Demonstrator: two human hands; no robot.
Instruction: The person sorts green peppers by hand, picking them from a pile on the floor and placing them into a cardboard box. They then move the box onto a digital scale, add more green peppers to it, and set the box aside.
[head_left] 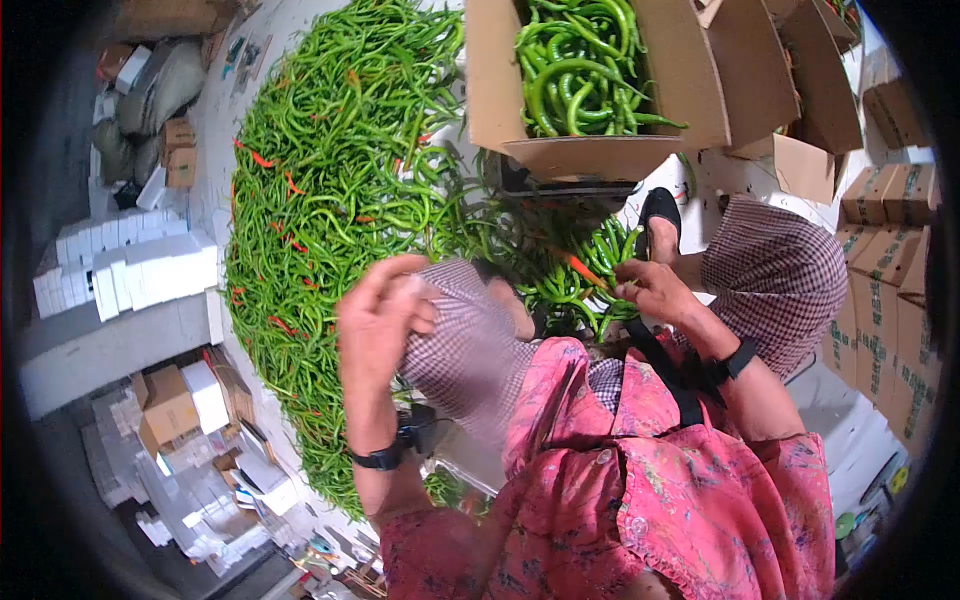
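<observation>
My left hand [385, 310] is raised over my left knee, its fingers loosely bent and apart, slightly blurred, with nothing visible in them. Between my legs lies a small heap of green chili peppers [570, 295]. Over this heap, my right hand [655, 290] has its thumb and fingers closed at the near end of an orange-red chili pepper [585, 268]; the exact contact is hard to see. A broad pile of green chili peppers [340, 200], with a few red ones mixed in, covers the floor to the left.
An open cardboard box [600, 158] holding green peppers stands ahead, on a dark base. More open boxes [770, 80] are at its right. Stacked printed cartons [880, 310] line the right side. White boxes [155, 270] and a cardboard carton [168, 405] lie at the left.
</observation>
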